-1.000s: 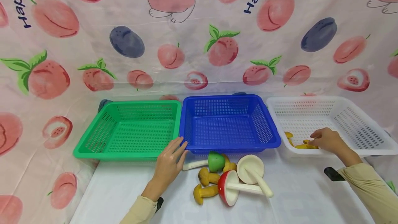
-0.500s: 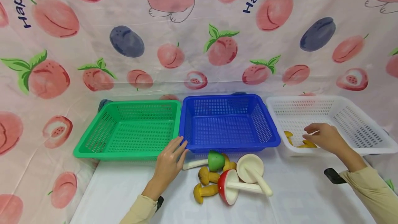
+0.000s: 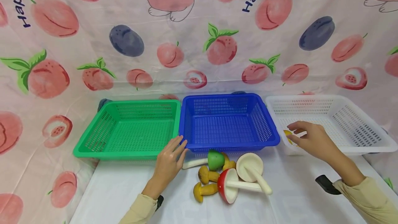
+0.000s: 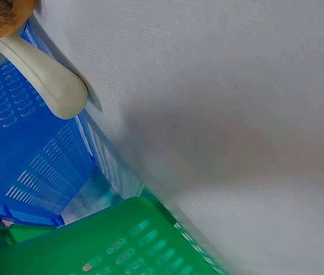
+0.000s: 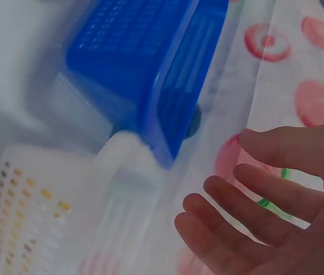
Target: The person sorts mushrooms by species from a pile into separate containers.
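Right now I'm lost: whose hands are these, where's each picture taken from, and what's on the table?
No machine here, just a person: the left hand is beside the blue basket, the right hand over the white basket; neither seems to hold anything. The wide picture comes from a head camera, the close ones from a camera on each wrist. A green basket stands alongside. In front of the blue basket, on the white table, lie a green-capped mushroom, a red-capped mushroom, a cream mushroom and three yellow mushrooms.
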`<state>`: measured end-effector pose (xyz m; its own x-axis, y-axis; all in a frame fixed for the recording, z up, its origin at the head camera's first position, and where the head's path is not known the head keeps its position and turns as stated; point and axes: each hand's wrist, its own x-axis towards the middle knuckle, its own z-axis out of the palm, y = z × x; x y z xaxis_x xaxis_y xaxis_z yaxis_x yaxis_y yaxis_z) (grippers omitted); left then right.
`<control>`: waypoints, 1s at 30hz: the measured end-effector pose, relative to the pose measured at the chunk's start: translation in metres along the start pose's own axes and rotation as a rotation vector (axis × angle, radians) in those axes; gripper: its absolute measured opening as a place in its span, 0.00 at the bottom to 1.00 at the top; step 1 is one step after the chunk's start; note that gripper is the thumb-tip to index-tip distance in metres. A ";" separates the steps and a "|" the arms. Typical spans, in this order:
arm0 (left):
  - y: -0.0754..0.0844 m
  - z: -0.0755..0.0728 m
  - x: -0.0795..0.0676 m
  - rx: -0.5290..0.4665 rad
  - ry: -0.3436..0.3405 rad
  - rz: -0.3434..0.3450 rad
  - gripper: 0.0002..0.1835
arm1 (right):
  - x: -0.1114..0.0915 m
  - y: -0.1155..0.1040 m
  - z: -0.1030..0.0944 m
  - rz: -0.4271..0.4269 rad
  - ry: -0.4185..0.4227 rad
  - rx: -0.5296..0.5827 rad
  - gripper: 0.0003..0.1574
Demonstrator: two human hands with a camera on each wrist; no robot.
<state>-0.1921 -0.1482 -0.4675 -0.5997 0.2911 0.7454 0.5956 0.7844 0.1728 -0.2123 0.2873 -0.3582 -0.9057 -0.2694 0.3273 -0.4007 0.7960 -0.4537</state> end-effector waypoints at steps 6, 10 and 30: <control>0.000 0.000 0.000 0.006 -0.004 -0.004 0.15 | -0.003 -0.027 0.004 -0.023 -0.038 0.023 0.17; 0.000 0.001 0.000 0.002 0.004 0.001 0.15 | -0.006 -0.039 0.006 -0.061 -0.027 0.039 0.15; -0.001 0.000 0.000 0.001 0.007 0.005 0.15 | -0.011 -0.084 0.028 -0.229 -0.065 0.134 0.14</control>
<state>-0.1926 -0.1486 -0.4678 -0.5930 0.2911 0.7507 0.5980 0.7836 0.1686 -0.1723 0.2086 -0.3471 -0.7945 -0.4720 0.3822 -0.6071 0.6326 -0.4809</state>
